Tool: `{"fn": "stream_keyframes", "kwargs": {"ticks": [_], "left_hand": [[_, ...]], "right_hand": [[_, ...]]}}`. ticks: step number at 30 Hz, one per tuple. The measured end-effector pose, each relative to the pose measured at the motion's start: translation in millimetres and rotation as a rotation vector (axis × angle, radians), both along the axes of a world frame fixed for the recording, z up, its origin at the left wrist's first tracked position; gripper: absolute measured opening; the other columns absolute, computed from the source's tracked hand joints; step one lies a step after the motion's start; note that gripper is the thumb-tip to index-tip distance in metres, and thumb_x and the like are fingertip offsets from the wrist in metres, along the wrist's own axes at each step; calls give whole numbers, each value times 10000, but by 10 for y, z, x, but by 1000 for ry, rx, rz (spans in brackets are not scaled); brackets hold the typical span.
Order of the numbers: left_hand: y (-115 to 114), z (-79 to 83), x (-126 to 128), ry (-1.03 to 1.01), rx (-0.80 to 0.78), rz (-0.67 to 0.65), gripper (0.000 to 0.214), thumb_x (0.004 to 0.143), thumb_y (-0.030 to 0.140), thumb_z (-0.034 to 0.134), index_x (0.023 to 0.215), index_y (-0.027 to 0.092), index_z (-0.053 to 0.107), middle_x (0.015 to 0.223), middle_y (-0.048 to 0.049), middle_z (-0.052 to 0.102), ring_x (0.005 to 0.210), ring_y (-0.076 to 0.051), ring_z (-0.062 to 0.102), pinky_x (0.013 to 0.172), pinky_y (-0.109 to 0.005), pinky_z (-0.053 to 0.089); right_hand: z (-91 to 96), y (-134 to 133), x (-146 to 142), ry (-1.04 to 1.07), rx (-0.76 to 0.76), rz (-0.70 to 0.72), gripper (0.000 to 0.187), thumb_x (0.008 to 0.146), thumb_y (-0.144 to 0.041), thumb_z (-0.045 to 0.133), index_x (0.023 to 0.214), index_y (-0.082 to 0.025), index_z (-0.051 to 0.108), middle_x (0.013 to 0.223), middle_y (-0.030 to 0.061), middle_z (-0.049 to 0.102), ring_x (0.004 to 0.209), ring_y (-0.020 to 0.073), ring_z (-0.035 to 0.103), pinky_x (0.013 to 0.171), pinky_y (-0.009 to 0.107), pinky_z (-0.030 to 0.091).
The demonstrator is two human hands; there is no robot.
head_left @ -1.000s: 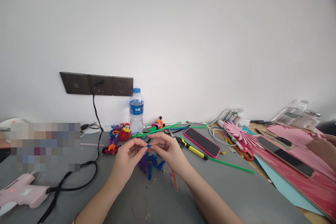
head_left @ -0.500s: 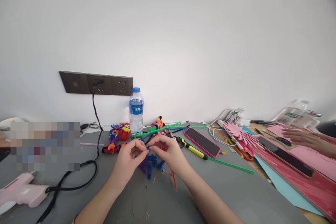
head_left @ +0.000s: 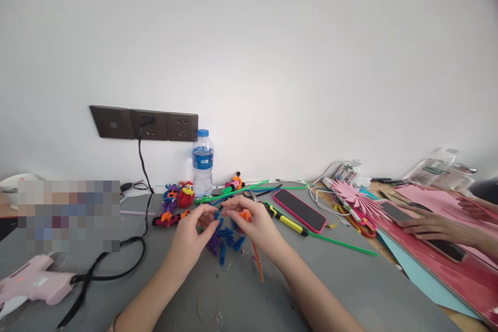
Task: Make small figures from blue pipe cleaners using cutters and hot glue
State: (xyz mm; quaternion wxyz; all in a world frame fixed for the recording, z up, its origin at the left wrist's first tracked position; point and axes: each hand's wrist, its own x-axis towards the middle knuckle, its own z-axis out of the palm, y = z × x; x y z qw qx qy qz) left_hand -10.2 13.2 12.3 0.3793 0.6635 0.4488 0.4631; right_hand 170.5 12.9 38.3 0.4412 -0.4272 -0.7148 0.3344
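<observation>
A short blue pipe cleaner piece (head_left: 218,216) is pinched between the thumb and fingers of my left hand (head_left: 194,228). Close beside it, my right hand (head_left: 252,223) has its thumb and index fingertips nearly together; whatever is between them is too small to make out. Below my hands lie several blue pipe cleaner pieces (head_left: 225,236) and a purple one (head_left: 213,244). A fuzzy orange piece (head_left: 245,214) shows behind my right fingers, and an orange pipe cleaner (head_left: 258,264) hangs down below that hand to the table.
Pipe cleaner figures (head_left: 185,195) stand near a water bottle (head_left: 203,166). Right of my hands are yellow-black pliers (head_left: 288,220), a phone (head_left: 299,210) and green pipe cleaners (head_left: 342,244). A pink glue gun (head_left: 35,280) with a black cord lies left. Another person's hands (head_left: 439,225) are over pink paper at right.
My right fingertips have drawn slightly away from the blue piece, which stays in my left fingers. The other person's hand has moved left over a phone, and a second hand has appeared.
</observation>
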Motion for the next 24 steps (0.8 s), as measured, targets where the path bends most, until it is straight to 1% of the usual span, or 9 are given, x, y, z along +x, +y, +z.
{"fn": "stream_keyframes", "kwargs": {"ticks": [2, 4, 6, 9, 12, 15, 18, 22, 24], "left_hand": [[21, -24, -16, -64, -31, 13, 217, 783, 345, 615, 933, 194, 656, 831, -41, 687, 756, -189, 652, 703, -290, 525], [36, -24, -33, -119, -53, 34, 223, 776, 384, 628, 879, 188, 657, 848, -49, 686, 785, -195, 657, 720, -290, 529], [49, -4, -50, -169, -84, 69, 242, 751, 417, 664, 823, 186, 648, 830, -45, 683, 783, -194, 658, 718, -284, 530], [78, 22, -81, -295, -151, 165, 335, 701, 486, 721, 821, 183, 642, 790, -35, 679, 779, -198, 665, 724, -285, 538], [126, 7, -120, -429, -190, 269, 429, 669, 559, 734, 848, 178, 651, 759, -28, 668, 774, -198, 663, 708, -280, 545], [160, -18, -152, -438, -189, 303, 452, 685, 585, 711, 866, 172, 678, 760, -32, 669, 750, -185, 650, 670, -261, 540], [149, -20, -147, -359, -168, 241, 414, 710, 541, 704, 895, 172, 687, 776, -33, 677, 721, -175, 652, 671, -268, 552], [70, -30, -68, -199, -114, 29, 270, 762, 411, 669, 913, 187, 659, 863, -45, 699, 763, -191, 687, 714, -311, 587], [23, -58, -20, -78, -96, -89, 191, 779, 336, 639, 911, 199, 654, 872, -46, 711, 829, -206, 700, 733, -316, 596]], "right_hand": [[-16, 13, 24, -97, -9, -3, 112, 857, -219, 606, 927, -217, 694, 895, 47, 726, 831, 208, 660, 760, 329, 493], [-53, 24, 42, -247, 16, 28, 55, 826, -202, 663, 872, -216, 690, 871, 42, 715, 827, 213, 637, 758, 334, 467], [-101, 31, 50, -411, 80, 61, 77, 790, -191, 721, 855, -216, 687, 868, 42, 700, 850, 223, 613, 781, 351, 434], [-161, 37, 50, -603, 151, 87, 130, 768, -209, 769, 870, -214, 688, 896, 41, 678, 896, 228, 585, 821, 367, 388], [-187, 36, 50, -695, 149, 110, 106, 788, -181, 748, 871, -217, 691, 876, 29, 674, 897, 216, 574, 837, 364, 360], [-190, 22, 52, -699, 164, 122, 153, 801, -86, 674, 872, -222, 686, 858, 19, 686, 902, 209, 576, 851, 364, 342], [-171, 1, 57, -652, 168, 116, 214, 815, -43, 594, 886, -227, 677, 832, 12, 692, 890, 201, 588, 868, 367, 340], [-103, 1, 75, -567, 157, 72, 213, 850, -70, 550, 924, -236, 662, 846, 8, 704, 891, 197, 608, 889, 377, 344], [-68, 17, 87, -538, 163, 11, 207, 852, -71, 538, 911, -232, 654, 886, 17, 712, 916, 208, 615, 891, 389, 345]]}}
